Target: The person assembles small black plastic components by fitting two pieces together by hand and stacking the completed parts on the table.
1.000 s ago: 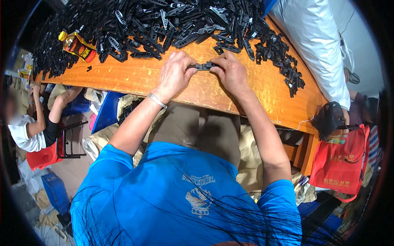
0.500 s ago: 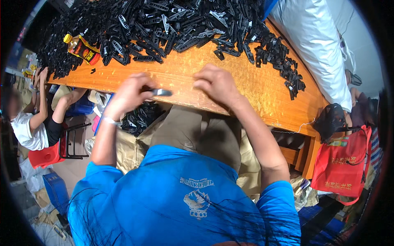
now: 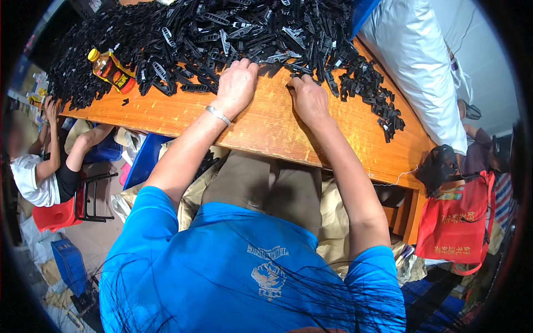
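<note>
A heap of long, slotted black plastic parts (image 3: pixel 194 33) covers the far side of the wooden table (image 3: pixel 261 127). My left hand (image 3: pixel 236 89) reaches to the near edge of this heap, palm down. Its fingers are bent and close together, and the tips are hidden among the parts. To the right, my right hand (image 3: pixel 311 100) rests low over the bare wood with its fingers curled in. A small dark piece (image 3: pixel 290 85) shows at its thumb and fingertips, most likely one of the black plastic parts.
A yellow-capped bottle (image 3: pixel 112 71) lies against the heap on the left. Smaller black pieces (image 3: pixel 369 89) trail along the right. Beyond them is a white sack (image 3: pixel 416 72); a red bag (image 3: pixel 455 222) hangs at the table's right end. Another person (image 3: pixel 41 172) sits far left.
Both hands have moved away from me toward the heap. The dark part that was in my left hand by the table's front edge no longer shows.
</note>
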`<state>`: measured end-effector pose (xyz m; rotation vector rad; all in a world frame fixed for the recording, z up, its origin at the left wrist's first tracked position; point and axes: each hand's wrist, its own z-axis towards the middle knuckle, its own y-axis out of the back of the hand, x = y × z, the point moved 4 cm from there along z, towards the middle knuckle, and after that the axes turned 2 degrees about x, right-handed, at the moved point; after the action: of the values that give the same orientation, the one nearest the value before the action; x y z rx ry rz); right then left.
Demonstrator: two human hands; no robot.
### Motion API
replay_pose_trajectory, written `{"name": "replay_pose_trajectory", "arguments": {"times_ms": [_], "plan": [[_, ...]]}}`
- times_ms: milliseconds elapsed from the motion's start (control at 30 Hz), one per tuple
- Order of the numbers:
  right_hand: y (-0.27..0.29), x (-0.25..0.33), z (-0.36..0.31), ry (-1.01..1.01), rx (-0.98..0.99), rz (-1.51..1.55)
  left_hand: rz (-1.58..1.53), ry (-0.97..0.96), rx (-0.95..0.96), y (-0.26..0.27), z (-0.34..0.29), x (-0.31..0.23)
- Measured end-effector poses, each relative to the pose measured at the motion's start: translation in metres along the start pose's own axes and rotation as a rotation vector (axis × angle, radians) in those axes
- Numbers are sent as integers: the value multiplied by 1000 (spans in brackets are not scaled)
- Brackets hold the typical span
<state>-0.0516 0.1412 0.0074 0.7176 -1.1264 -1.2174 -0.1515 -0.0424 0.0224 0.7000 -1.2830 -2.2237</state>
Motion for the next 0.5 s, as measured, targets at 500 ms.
{"name": "replay_pose_trajectory", "arguments": {"times_ms": [500], "plan": [[23, -21, -31, -24, 112, 46, -378, -75, 177, 18, -46, -41]]}}
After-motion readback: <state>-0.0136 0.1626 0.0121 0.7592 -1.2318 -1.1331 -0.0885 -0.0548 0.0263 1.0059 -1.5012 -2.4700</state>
